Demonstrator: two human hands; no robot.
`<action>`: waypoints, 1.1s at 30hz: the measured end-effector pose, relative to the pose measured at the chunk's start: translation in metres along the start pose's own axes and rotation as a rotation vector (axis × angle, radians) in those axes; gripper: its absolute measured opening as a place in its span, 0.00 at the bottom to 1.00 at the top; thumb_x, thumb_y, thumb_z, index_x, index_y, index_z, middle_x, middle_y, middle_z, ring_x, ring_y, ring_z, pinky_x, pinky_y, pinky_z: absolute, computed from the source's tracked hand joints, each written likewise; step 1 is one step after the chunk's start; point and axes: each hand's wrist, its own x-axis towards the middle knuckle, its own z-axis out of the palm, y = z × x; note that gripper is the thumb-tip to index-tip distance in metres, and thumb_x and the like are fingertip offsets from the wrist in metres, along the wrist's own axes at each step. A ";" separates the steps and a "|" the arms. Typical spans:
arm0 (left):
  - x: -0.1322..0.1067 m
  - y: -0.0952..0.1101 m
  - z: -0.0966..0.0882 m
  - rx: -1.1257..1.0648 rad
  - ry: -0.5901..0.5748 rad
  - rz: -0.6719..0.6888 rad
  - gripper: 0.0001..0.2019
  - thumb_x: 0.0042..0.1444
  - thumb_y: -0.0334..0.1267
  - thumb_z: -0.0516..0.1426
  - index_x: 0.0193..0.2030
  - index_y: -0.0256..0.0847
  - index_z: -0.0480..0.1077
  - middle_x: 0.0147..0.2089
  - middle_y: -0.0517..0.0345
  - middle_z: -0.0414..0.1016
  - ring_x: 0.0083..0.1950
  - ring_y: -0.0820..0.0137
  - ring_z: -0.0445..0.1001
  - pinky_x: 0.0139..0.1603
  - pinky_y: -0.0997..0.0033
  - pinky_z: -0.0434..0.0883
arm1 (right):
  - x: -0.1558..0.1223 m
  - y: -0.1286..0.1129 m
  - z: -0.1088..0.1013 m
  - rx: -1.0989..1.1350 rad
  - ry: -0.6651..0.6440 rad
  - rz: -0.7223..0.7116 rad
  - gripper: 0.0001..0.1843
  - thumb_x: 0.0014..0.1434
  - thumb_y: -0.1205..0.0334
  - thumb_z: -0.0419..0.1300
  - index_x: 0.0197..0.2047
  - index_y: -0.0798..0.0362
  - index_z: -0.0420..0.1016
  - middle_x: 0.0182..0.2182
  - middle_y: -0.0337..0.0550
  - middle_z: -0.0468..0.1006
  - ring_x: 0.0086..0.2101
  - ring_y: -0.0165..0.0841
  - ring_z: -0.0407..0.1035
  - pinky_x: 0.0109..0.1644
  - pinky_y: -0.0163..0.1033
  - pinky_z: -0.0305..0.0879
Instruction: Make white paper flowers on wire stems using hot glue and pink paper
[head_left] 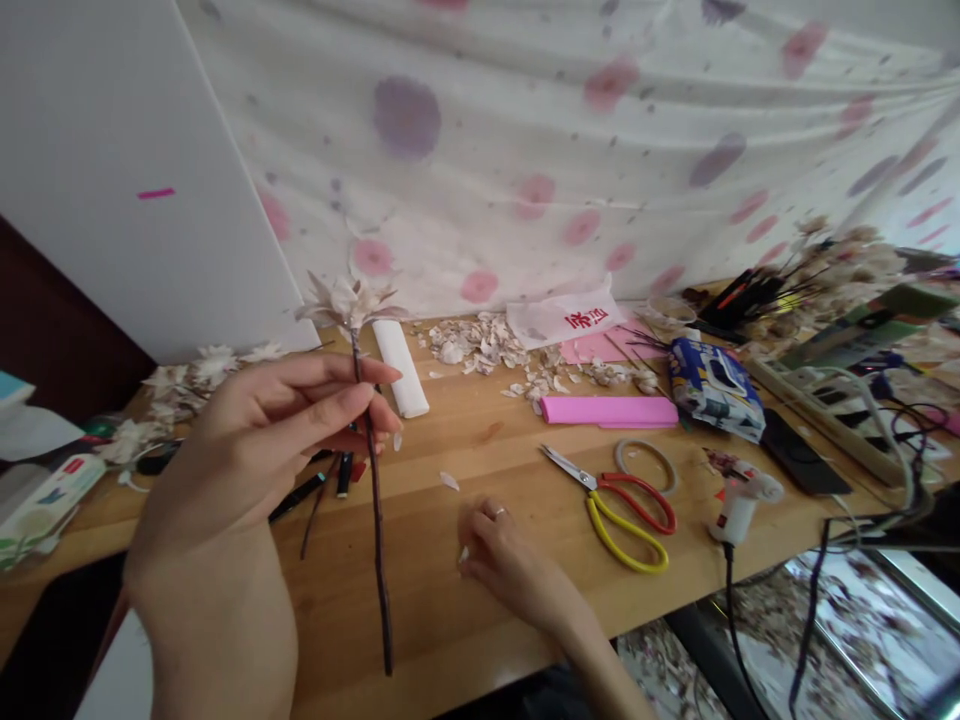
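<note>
My left hand [255,450] is raised at the left, its thumb and fingers pinching the dark stem of a handmade flower [348,300]. The flower stands upright, with pale, dried-looking petals spread at the top and the bare stem [379,560] hanging down below the fingers. Low over the table, my right hand [499,560] has its fingers curled together and wears a ring. A small pale spot shows at its fingertips; whether it is a petal or a nail is unclear. A loose petal [448,481] lies just beyond that hand.
Scissors [592,485] and a tape roll [646,468] lie right of centre, near a white glue gun [742,505]. Behind are a petal pile [480,342], folded pink paper [609,411], a white strip [401,370] and a blue packet [716,385]. Finished flowers [214,368] lie left.
</note>
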 end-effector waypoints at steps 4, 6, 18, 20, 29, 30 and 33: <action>0.001 -0.002 -0.004 -0.052 -0.032 0.019 0.05 0.54 0.33 0.66 0.38 0.43 0.84 0.29 0.57 0.82 0.28 0.68 0.79 0.27 0.75 0.77 | -0.001 -0.001 -0.002 0.021 -0.018 -0.006 0.10 0.56 0.80 0.62 0.34 0.55 0.74 0.38 0.42 0.76 0.40 0.33 0.70 0.45 0.35 0.64; 0.002 -0.004 -0.004 -0.086 0.001 0.032 0.05 0.52 0.31 0.66 0.36 0.40 0.83 0.27 0.58 0.82 0.27 0.70 0.79 0.26 0.76 0.77 | 0.000 -0.007 -0.016 0.032 -0.025 -0.005 0.09 0.58 0.78 0.63 0.33 0.55 0.75 0.34 0.40 0.78 0.37 0.32 0.71 0.41 0.34 0.64; -0.002 -0.004 0.041 -0.448 -0.170 -0.219 0.12 0.47 0.43 0.75 0.35 0.40 0.84 0.25 0.59 0.83 0.26 0.76 0.79 0.26 0.84 0.75 | 0.012 -0.118 -0.150 0.201 0.653 -0.849 0.07 0.62 0.72 0.67 0.36 0.50 0.77 0.31 0.33 0.79 0.33 0.27 0.73 0.38 0.33 0.69; -0.004 -0.006 0.046 -0.469 -0.196 -0.235 0.11 0.48 0.43 0.74 0.34 0.40 0.83 0.26 0.59 0.83 0.25 0.76 0.78 0.26 0.83 0.76 | 0.016 -0.120 -0.148 0.159 0.748 -0.884 0.08 0.61 0.74 0.68 0.37 0.51 0.78 0.31 0.34 0.78 0.34 0.28 0.73 0.40 0.34 0.69; 0.001 -0.015 0.057 -0.472 -0.254 -0.293 0.10 0.51 0.44 0.73 0.36 0.41 0.83 0.26 0.60 0.84 0.26 0.77 0.79 0.27 0.83 0.75 | 0.034 -0.105 -0.148 0.038 0.851 -0.847 0.06 0.59 0.72 0.70 0.36 0.52 0.79 0.31 0.36 0.76 0.34 0.29 0.71 0.39 0.35 0.68; 0.002 -0.013 0.058 -0.466 -0.249 -0.310 0.10 0.50 0.44 0.73 0.35 0.41 0.83 0.26 0.60 0.84 0.26 0.77 0.79 0.28 0.83 0.75 | 0.034 -0.104 -0.148 0.027 0.854 -0.844 0.06 0.60 0.72 0.70 0.36 0.53 0.79 0.31 0.37 0.76 0.34 0.29 0.71 0.39 0.36 0.68; 0.002 -0.010 0.060 -0.467 -0.252 -0.340 0.11 0.49 0.44 0.73 0.35 0.41 0.83 0.26 0.60 0.84 0.26 0.77 0.79 0.27 0.83 0.75 | 0.036 -0.102 -0.149 -0.010 0.860 -0.840 0.05 0.60 0.72 0.70 0.37 0.54 0.79 0.31 0.38 0.77 0.34 0.30 0.71 0.39 0.36 0.68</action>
